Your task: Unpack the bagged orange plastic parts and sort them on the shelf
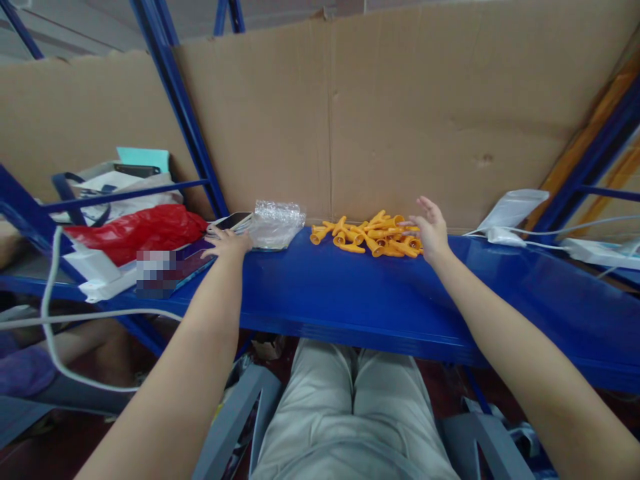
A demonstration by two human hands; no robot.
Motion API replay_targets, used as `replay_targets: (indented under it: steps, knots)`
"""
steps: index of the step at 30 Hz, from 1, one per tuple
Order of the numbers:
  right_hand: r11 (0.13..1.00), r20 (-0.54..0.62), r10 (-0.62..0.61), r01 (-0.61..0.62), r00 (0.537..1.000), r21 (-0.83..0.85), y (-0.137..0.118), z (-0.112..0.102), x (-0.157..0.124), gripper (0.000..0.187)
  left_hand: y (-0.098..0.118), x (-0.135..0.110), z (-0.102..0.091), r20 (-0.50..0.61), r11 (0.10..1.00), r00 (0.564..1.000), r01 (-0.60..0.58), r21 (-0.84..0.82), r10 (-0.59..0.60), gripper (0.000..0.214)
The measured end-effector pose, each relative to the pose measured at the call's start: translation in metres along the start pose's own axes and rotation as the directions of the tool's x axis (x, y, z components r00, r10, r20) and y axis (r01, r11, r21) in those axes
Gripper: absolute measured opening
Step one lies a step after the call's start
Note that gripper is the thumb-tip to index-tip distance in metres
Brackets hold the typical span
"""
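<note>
Left hand (229, 245) spreads fingers near clear plastic bag (276, 228), nothing visibly gripped; right hand (432, 231), fingers apart, beside orange pieces (373, 243), contact unclear; handling looks barely begun: pieces lie heaped just left of right fingers, none set apart, none in hand

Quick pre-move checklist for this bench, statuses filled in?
1. Right grip empty: ok, open, nothing seen in it.
2. Left grip empty: cannot tell, palm side hidden.
3. Orange plastic pieces separated: not ok, jumbled in a heap on the blue bench.
4. Clear plastic bag off the pieces: ok, lies to their left.
5. White cable clear of left forearm: cannot tell, they meet in this view.
</note>
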State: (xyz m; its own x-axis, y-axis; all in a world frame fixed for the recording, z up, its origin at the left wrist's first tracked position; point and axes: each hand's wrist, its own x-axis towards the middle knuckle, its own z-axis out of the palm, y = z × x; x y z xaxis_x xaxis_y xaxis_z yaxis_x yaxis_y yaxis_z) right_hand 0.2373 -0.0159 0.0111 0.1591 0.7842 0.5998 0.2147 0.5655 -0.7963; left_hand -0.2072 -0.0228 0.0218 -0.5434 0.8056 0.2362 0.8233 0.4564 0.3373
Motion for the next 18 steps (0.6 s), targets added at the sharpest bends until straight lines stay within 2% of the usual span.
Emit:
replay_targets:
  steps: [1,3,8,12,14,18]
  knots:
    - [1.0,-0.018,-0.02,0.02,1.0,-0.02,0.003,-0.001,0.001,0.069,0.0,-0.003,0.0,0.008,0.995,0.995,0.098,-0.034,-0.098,0.081]
    - [0.997,-0.061,-0.047,0.044,0.997,-0.057,0.009,-0.005,0.004,0.068,0.002,-0.01,-0.001,0.013,0.987,0.988,0.153,-0.053,-0.153,0.078]
    - [0.993,-0.172,-0.042,0.021,0.984,-0.119,0.016,-0.012,0.008,0.063,0.004,-0.02,-0.006,0.026,0.993,0.994,0.111,-0.05,-0.11,0.076]
    - [0.981,-0.196,-0.064,0.026,0.979,-0.191,0.018,-0.014,0.006,0.061,0.013,-0.021,-0.004,-0.128,0.996,0.992,-0.005,-0.088,-0.006,0.07]
    - [0.962,-0.174,-0.092,0.043,0.98,-0.27,0.018,-0.013,0.004,0.059,0.028,-0.022,-0.002,-0.189,0.992,0.979,-0.096,-0.087,0.078,0.067]
    - [0.853,-0.023,-0.178,0.142,0.984,-0.502,0.016,-0.009,0.001,0.049,0.078,-0.033,0.001,-0.172,0.962,0.964,-0.23,-0.146,0.204,0.063]
